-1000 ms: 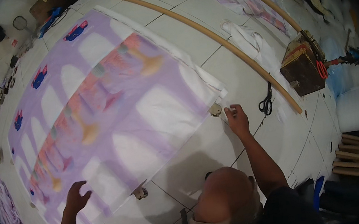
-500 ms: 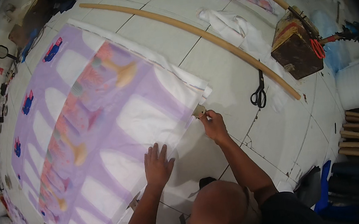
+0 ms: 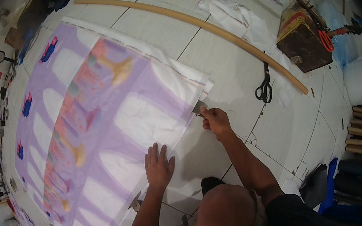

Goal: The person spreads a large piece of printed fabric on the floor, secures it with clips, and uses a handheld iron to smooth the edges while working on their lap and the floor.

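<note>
Head view: where's the printed fabric sheet point(image 3: 105, 127)?

Spread on the tiled floor point(image 3: 296, 120), lilac and white.

And the hands?

The left hand point(image 3: 158, 167) lies palm down, fingers fanned, across the sheet's near edge. The right hand point(image 3: 214, 118) pinches a small flat grey-brown piece point(image 3: 198, 106) at that same edge, close to the sheet's right corner. How far the piece reaches under the fabric, I can't tell.

How would you handle it well?

I'd press lightly with the left palm so the fabric doesn't ripple, and move the piece low and level, so the corner isn't dragged askew.

Anything nearby to mind?

Black scissors point(image 3: 267, 75), beyond the right hand, just beside the long tan pole point(image 3: 206, 26).
</note>
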The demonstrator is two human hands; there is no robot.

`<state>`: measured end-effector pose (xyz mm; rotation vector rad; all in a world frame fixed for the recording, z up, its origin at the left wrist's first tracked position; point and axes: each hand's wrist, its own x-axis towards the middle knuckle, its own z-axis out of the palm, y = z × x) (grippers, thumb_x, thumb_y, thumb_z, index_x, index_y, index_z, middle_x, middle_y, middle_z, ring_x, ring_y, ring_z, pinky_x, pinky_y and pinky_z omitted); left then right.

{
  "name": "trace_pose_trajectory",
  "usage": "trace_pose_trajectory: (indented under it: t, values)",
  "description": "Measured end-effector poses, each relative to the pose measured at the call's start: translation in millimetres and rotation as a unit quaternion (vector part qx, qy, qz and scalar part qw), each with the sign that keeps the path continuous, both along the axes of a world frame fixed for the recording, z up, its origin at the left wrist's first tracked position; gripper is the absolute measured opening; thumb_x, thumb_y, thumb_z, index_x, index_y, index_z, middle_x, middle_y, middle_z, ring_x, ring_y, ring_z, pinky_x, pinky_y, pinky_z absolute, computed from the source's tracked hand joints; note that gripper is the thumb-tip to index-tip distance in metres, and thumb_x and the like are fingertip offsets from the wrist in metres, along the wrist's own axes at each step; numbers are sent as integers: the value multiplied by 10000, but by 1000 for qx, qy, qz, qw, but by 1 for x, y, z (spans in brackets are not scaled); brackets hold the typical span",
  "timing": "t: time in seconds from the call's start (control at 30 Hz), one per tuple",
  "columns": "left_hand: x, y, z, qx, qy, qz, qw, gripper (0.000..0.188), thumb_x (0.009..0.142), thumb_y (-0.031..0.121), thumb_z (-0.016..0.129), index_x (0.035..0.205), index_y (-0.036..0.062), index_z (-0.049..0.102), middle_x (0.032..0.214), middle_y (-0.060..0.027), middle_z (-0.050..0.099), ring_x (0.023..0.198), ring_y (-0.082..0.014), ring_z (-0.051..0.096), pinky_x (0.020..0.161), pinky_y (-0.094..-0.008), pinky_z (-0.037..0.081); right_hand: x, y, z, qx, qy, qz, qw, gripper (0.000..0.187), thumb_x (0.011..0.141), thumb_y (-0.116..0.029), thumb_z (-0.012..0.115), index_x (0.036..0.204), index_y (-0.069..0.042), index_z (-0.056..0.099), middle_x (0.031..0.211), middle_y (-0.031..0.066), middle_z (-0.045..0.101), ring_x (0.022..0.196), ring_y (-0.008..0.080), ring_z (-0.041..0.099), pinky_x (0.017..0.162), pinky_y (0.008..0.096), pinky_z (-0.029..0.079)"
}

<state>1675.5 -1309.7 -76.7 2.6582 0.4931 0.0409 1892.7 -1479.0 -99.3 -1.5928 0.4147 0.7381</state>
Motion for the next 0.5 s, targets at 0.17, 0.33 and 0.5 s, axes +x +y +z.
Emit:
trace_pose_trajectory:
  t: [0.17,0.33,0.5]
  values:
    - [-10,13,3,32,4,75,997,534,884,267,652,1366,71,530,1449,-281,422,1345,-481,388,1106,-603,286,-2,0,3,14,-7,-18,1000,485,880,-396,744,963,49,572,823,78,595,696,136,593,623,283,560]
    - [-36,41,-3,70,99,221,968,634,930,367,589,1472,86,417,1545,-283,287,1435,-477,249,1169,-595,167,-2,0,10,37,-5,-37,999,379,909,-301,716,962,47,576,847,80,604,711,143,587,653,297,561]
    - [-56,55,-5,74,162,268,947,689,942,396,577,1518,104,338,1582,-260,225,1460,-451,212,1180,-589,142,-10,-21,4,33,-14,-79,996,374,904,-303,715,981,45,601,849,73,603,718,143,581,650,300,551]
